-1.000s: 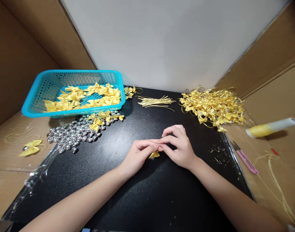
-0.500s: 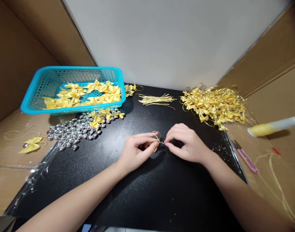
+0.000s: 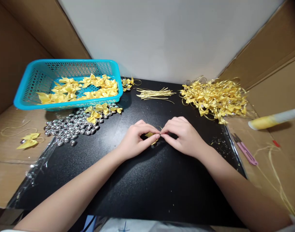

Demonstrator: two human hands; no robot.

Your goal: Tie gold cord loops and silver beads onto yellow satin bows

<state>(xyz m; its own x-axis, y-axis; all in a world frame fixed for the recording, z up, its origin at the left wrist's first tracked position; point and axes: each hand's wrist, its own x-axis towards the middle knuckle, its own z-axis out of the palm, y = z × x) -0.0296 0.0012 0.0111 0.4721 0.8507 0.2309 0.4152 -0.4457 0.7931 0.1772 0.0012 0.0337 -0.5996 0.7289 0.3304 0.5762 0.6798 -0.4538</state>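
Yellow, the bow (image 3: 149, 134) is sitting over the black table (image 3: 128, 190); my left hand (image 3: 135, 140) is pinching it, presumably for steadiness, while my right hand (image 3: 182, 133) is pinching closed, tip-to-tip alongside, its catch too small to tell.

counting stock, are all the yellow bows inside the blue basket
No, some yellow bows lie on the silver beads in front of the blue basket.

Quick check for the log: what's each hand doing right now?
Left hand: closed, holding a yellow bow.
Right hand: closed in a pinch beside it; anything pinched is too small to tell.
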